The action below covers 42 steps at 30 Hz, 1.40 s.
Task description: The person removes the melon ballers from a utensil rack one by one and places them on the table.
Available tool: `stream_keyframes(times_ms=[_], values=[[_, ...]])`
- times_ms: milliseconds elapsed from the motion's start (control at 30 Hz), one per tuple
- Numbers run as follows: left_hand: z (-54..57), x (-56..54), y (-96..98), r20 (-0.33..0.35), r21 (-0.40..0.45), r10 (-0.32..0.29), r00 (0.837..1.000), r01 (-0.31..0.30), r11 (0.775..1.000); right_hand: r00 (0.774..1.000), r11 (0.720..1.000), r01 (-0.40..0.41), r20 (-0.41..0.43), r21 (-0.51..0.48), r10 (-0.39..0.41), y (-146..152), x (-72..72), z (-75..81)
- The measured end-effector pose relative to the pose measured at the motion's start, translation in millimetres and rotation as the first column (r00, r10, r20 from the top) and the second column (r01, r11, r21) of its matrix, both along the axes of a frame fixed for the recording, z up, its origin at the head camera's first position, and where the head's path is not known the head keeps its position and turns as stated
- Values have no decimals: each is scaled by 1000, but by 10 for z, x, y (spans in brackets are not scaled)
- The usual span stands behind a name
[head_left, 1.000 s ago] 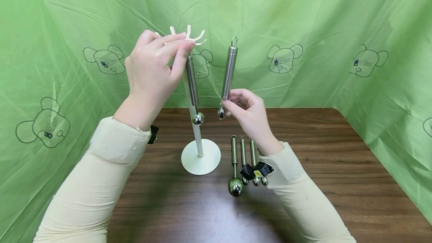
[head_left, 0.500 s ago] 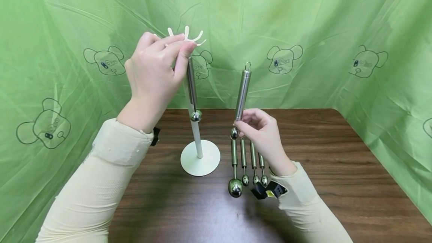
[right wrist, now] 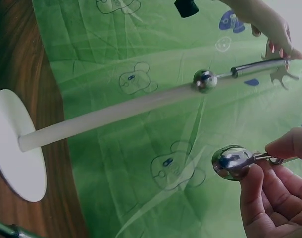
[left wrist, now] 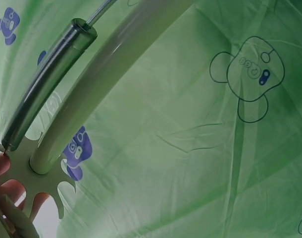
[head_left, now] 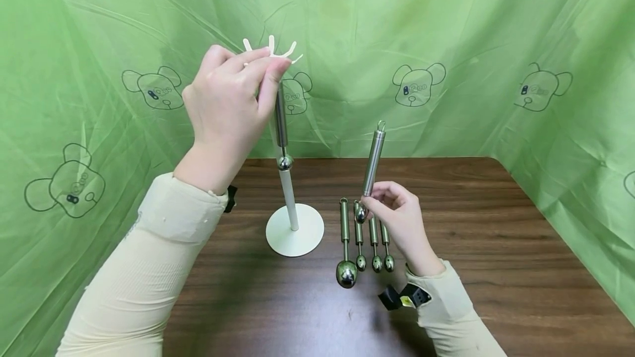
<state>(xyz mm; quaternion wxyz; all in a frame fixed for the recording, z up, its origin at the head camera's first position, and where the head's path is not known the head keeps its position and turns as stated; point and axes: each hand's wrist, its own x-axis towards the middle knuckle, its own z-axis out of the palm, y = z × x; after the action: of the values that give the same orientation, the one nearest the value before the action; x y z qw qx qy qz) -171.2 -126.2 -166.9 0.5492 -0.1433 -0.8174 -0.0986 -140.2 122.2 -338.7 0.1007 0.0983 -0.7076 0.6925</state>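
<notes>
A white stand (head_left: 288, 191) with a round base rises on the table, topped by curved hooks (head_left: 272, 46). My left hand (head_left: 233, 90) grips this hooked top; in the left wrist view its fingers (left wrist: 12, 191) lie at the hook plate (left wrist: 22, 168). One steel melon baller (head_left: 280, 120) hangs from the stand, loop end up, its upper end behind my left hand. In my right hand (head_left: 399, 216) is another melon baller (head_left: 373, 161), pinched near its scoop with the handle pointing up. Its oval scoop (right wrist: 232, 162) shows at my right fingertips in the right wrist view.
Several more melon ballers lie in a row on the wooden table (head_left: 496, 247) below my right hand, the largest (head_left: 346, 274) at the left. A green cloth (head_left: 347, 4) encloses the back and sides.
My right hand has moved down and to the right with its melon baller, away from the stand. The hanging melon baller has swung left toward the pole. My left hand stays on the hooks.
</notes>
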Motion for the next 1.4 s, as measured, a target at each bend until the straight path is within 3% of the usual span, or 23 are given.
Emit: stream_keyframes(times_ms=[433,867,1100,1400], values=[[9,14,23,-14,-2,41,999,-41,999,997,997,54,55,60,-58,173,19,-244],[4,13,60,-17,-21,55,998,-55,998,987,993,61,143,104,-76,331,-12,-365],[67,51,11,52,-54,7,999,-4,999,981,988,62,173,139,-85,418,-24,-436],[111,68,-41,135,11,-82,987,82,997,973,980,51,213,193,-93,591,-91,-477]])
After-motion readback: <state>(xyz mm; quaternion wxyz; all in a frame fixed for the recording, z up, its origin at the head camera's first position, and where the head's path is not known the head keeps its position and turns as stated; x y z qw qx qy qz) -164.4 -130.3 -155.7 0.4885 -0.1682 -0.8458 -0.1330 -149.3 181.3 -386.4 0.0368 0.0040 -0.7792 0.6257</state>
